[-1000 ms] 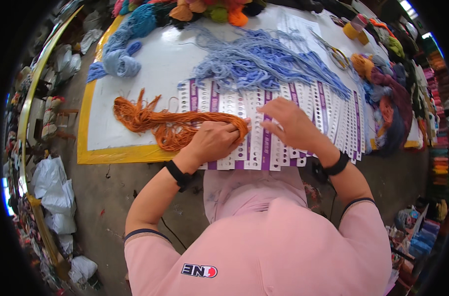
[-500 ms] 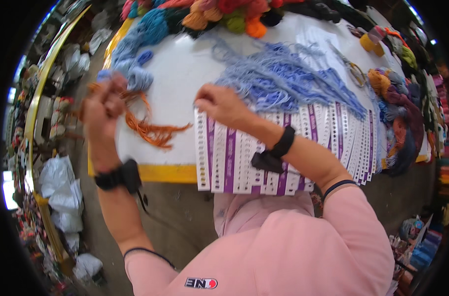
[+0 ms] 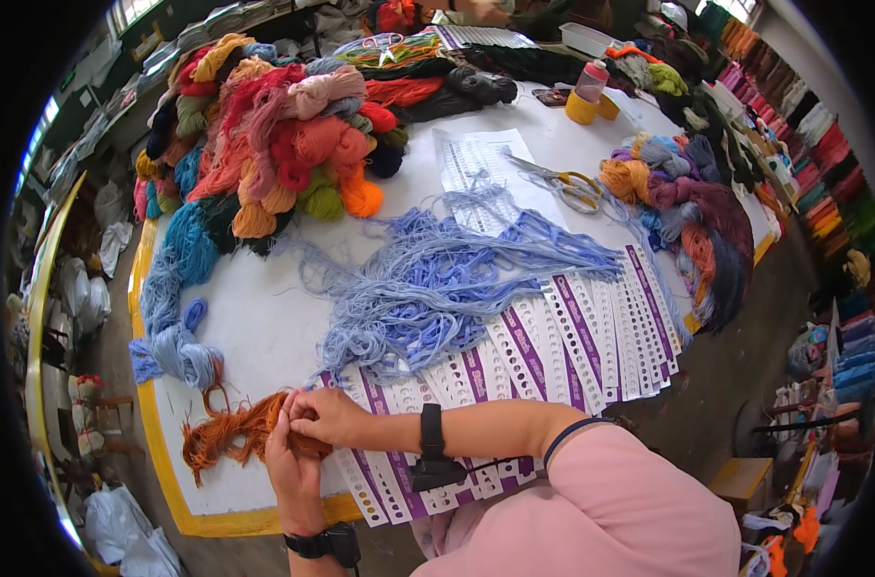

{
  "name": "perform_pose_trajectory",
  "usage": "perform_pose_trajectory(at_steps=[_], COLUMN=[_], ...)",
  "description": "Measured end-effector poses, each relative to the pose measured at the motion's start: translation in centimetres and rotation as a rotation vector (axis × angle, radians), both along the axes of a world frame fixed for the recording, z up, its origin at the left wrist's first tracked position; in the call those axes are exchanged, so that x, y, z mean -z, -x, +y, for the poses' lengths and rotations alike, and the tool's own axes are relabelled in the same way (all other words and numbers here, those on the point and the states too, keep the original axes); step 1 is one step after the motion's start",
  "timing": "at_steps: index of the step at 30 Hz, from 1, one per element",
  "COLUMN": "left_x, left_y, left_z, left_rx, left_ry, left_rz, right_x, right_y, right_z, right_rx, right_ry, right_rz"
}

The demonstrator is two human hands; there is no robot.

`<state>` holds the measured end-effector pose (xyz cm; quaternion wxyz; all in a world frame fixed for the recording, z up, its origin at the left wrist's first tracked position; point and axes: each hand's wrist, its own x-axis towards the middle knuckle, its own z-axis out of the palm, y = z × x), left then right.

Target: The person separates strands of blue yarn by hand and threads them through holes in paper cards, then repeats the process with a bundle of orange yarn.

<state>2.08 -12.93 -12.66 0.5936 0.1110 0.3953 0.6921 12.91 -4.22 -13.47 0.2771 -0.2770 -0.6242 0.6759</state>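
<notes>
My left hand [image 3: 291, 471] is closed on a bundle of rust-orange embroidery thread [image 3: 235, 433] near the table's front left. Its loose ends fan out to the left over the white tabletop. My right hand [image 3: 331, 420] meets the left one, its fingers pinched together at the same bundle; the exact grip is partly hidden. Under and beside my right forearm lie overlapping white-and-purple thread cards with punched holes [image 3: 476, 375]. Loose light-blue threads [image 3: 408, 288] spread across their upper ends. A light-blue skein [image 3: 182, 356] sits just beyond the orange bundle.
A large heap of coloured skeins [image 3: 293, 144] covers the back left. Scissors [image 3: 572, 183] rest partly on a printed sheet [image 3: 456, 154]. More skeins [image 3: 707, 221] line the right side, near a pink-topped bottle [image 3: 591, 82] and yellow tape rolls [image 3: 581, 109]. Another person's hand [image 3: 481, 10] shows at the far edge.
My hands, apart before, have come together at the rust-orange thread. My left hand has moved down and right onto it. The view has shifted, showing more of the far table.
</notes>
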Motion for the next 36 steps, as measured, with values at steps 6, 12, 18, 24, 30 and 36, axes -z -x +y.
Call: perform_pose_trajectory(at_steps=[6,12,18,24,30,36], left_x=[0.2,0.4,0.2,0.3,1.1,1.1], left_y=[0.4,-0.4,-0.3,0.6,1.0,0.7], left_z=[-0.5,-0.6,-0.8,-1.4,-1.5,-2.0], left_rx=[-0.035,-0.086,-0.146,-0.091,-0.127,-0.164], left_ry=[-0.004,-0.006,0.008,-0.025,-0.016,-0.021], left_rz=[-0.064,0.030,-0.077,0.007,0.028,-0.022], right_x=[0.6,0.1,-0.1,0.1,0.2,0.0], right_y=[0.4,0.5,-0.3,0.1,0.0,-0.2], right_z=[-0.1,-0.4,0.0,0.9,0.6,0.6], right_rx=[0.053,0.047,-0.097,-0.135,-0.174,-0.175], right_ry=[-0.022,-0.072,0.192,0.370,0.365,0.352], right_rz=[0.026,-0.095,0.106,0.004,0.067,0.029])
